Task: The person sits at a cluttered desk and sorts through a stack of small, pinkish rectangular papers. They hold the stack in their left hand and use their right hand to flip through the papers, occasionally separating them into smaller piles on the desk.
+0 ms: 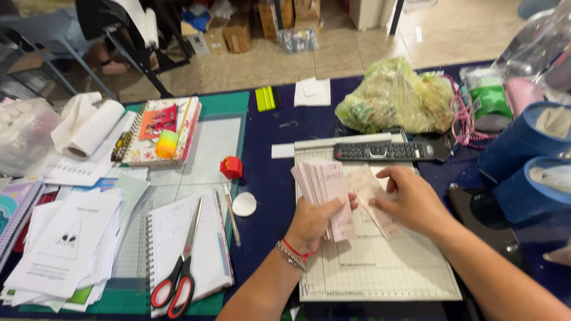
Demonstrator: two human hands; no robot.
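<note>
The card stack (324, 190) is sitting over the trimmer (369, 261), fanned so single cards come free. The left hand (312, 223) is clamping it upright; the right hand (410, 202) is pinching one slip (372, 199) beside it. A remote (383, 151) is lying at the trimmer's far edge.

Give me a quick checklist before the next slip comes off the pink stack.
1. Left hand grip on the pink slip stack: ok, fanned but held.
2. Right hand on the single slip: ok, fingers pinch it.
3. Paper trimmer board under both hands: ok, bare grid shows.
4. Remote control lying across the board's top: not ok, crowds it.
5. Scissors away from the hands: ok, on the notebook at left.
6. Count of slips left: cannot tell.
</note>
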